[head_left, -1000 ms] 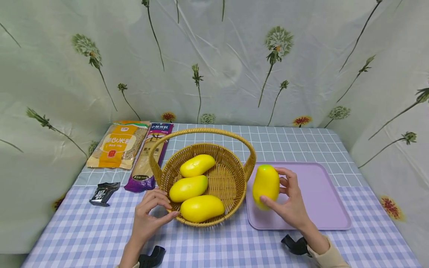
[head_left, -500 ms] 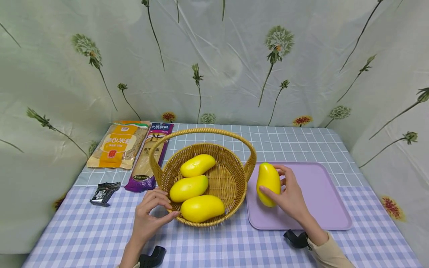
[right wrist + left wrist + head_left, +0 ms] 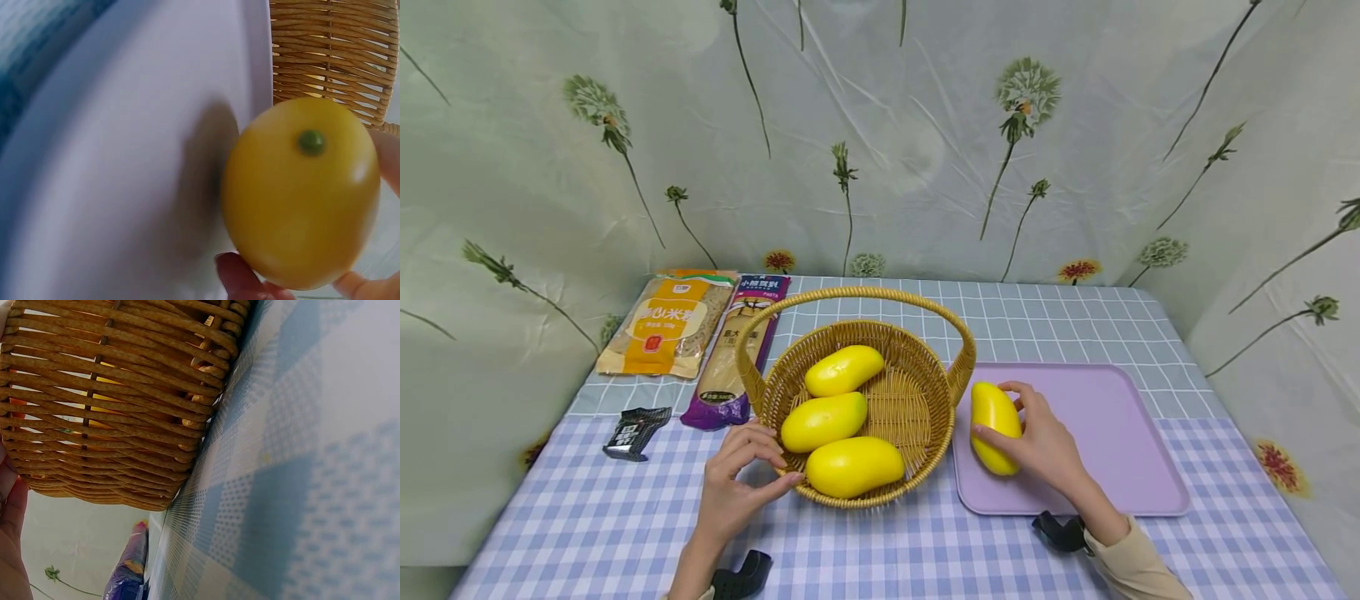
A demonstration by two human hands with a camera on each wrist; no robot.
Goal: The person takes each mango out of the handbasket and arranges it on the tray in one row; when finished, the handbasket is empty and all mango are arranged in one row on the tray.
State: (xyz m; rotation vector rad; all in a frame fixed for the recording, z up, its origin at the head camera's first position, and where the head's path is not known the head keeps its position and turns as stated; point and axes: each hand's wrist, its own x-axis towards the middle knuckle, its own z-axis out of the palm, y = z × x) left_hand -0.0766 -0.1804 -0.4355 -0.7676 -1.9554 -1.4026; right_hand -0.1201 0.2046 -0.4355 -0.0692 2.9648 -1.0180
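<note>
My right hand (image 3: 1047, 442) grips a yellow mango (image 3: 992, 427) low over the left side of a lilac tray (image 3: 1123, 450). In the right wrist view the mango's green stem end (image 3: 311, 142) faces the camera, and its shadow falls on the tray; whether it touches the tray I cannot tell. At the near left of a round wicker basket (image 3: 901, 408), my left hand (image 3: 736, 483) pinches the rim between thumb and fingers. Three mangoes lie in the left part of the basket, among them a front one (image 3: 854, 467). The left wrist view has mostly the basket's woven side (image 3: 112, 412).
Left of the basket lie a purple pasta pack (image 3: 730, 367), an orange-and-clear food bag (image 3: 666, 325) and a small black packet (image 3: 636, 433). A tall handle (image 3: 857, 292) arches over the basket. Checked cloth (image 3: 880, 558) covers the table, and a floral curtain (image 3: 917, 150) hangs behind.
The mango in my right hand first tilts and shifts slightly right, then moves lower and a little left over the tray. My left hand stays on the basket rim.
</note>
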